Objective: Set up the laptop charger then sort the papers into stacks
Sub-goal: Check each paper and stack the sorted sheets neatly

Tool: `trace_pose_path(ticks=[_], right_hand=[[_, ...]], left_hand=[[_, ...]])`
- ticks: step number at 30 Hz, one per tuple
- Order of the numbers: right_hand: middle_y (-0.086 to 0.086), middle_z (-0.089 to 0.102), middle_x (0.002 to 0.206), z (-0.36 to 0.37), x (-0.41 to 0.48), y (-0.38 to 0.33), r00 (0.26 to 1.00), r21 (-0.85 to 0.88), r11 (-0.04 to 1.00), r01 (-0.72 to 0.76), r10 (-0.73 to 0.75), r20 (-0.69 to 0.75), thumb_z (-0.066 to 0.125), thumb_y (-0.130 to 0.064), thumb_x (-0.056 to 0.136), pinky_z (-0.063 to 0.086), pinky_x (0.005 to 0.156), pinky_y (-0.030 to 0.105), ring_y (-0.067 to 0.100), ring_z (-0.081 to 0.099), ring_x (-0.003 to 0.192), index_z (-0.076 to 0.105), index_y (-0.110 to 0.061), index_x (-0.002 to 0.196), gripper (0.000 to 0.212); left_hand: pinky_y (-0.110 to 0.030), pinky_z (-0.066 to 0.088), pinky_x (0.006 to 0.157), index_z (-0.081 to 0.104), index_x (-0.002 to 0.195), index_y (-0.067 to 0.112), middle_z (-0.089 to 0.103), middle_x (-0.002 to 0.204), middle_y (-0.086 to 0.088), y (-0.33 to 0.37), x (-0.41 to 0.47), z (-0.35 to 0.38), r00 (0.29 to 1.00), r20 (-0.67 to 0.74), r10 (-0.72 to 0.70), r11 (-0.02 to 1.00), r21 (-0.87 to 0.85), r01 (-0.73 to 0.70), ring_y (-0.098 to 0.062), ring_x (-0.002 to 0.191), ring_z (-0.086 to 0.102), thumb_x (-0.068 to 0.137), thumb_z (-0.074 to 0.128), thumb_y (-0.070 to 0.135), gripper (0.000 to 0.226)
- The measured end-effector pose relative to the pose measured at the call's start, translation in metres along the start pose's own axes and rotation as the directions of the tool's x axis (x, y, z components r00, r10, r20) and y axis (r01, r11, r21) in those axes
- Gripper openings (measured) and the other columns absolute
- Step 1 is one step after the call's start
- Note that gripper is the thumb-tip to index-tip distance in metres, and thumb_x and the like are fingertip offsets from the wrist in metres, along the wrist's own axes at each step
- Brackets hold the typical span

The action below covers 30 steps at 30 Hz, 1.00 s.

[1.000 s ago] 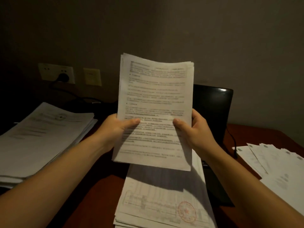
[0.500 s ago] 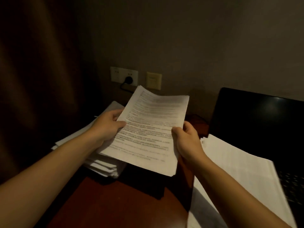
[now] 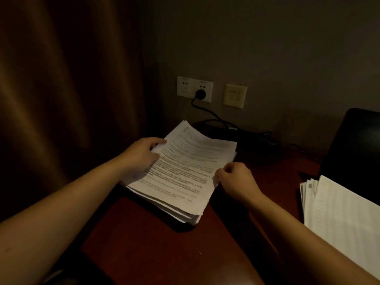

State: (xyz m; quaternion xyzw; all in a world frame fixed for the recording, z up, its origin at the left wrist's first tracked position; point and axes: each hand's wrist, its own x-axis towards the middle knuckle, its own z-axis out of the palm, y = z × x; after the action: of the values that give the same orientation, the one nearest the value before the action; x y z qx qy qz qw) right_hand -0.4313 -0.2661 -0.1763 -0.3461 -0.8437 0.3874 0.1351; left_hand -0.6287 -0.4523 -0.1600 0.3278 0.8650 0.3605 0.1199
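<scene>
Papers (image 3: pixel 185 171): stacked far left on desk (image 3: pixel 164 254).
Left hand (image 3: pixel 141 155): fingers curled on top sheets' left edge.
Right hand (image 3: pixel 236 177): curled at right edge; grip unclear.
Risk: uneven release could skew top sheets.

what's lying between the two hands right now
The stack of printed papers, with the left hand at its left edge and the right hand at its right, head view.

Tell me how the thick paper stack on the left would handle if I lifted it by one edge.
The paper stack would probably sag and fan: its top sheets bow upward by the left hand. It looks thick, so likely heavy for a one-sided grip. Its near edges are stepped, so loose sheets may slide apart.
</scene>
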Motion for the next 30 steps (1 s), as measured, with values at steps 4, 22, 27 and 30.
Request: trace_pose_path(ticks=[4,22,27,30], right_hand=[[0.003,0.069,0.081,0.006,0.004,-0.001,0.999,-0.281,0.959,0.034,-0.039,-0.011,0.059,-0.04,0.093,0.062,0.062,0.042,0.021,0.068,0.065,0.062,-0.014,0.086,0.027],[0.009,0.047,0.15,-0.018,-0.032,-0.001,0.987,-0.656,0.748,0.102,-0.161,-0.03,0.029,-0.069,0.097,0.031,0.114,0.051,0.033,0.031,0.146,0.041,-0.021,0.146,0.069],[0.007,0.054,0.143,-0.062,-0.068,0.033,0.978,-0.656,0.749,0.091,-0.191,-0.082,0.034,-0.059,0.101,0.035,0.111,0.046,0.032,0.037,0.142,0.05,-0.021,0.135,0.054],[0.003,0.066,0.104,-0.094,-0.101,0.064,0.949,-0.625,0.778,0.069,-0.244,-0.2,0.037,-0.052,0.103,0.049,0.079,0.034,0.025,0.063,0.104,0.057,-0.023,0.106,0.035]], left_hand=[[-0.024,0.039,0.1,0.054,0.141,0.024,0.047,0.145,-0.003,-0.008,0.003,0.0,0.999,-0.016,0.032,0.98,0.199,-0.028,-0.019,0.128,0.05,0.098,0.06,0.016,0.045],[-0.048,0.001,0.124,0.019,0.157,0.038,0.002,0.168,-0.001,0.054,-0.036,0.041,0.982,0.099,0.163,0.846,0.498,-0.191,-0.023,0.153,-0.006,0.099,0.046,0.054,0.065],[-0.048,0.001,0.123,0.022,0.156,0.04,0.005,0.167,0.001,0.113,-0.076,0.086,0.921,0.202,0.332,0.812,0.435,-0.389,-0.02,0.153,-0.009,0.099,0.048,0.052,0.064],[-0.046,-0.001,0.124,0.022,0.156,0.042,0.003,0.167,0.007,0.148,-0.105,0.128,0.869,0.286,0.403,0.79,0.371,-0.488,-0.015,0.153,-0.012,0.099,0.046,0.053,0.063]])
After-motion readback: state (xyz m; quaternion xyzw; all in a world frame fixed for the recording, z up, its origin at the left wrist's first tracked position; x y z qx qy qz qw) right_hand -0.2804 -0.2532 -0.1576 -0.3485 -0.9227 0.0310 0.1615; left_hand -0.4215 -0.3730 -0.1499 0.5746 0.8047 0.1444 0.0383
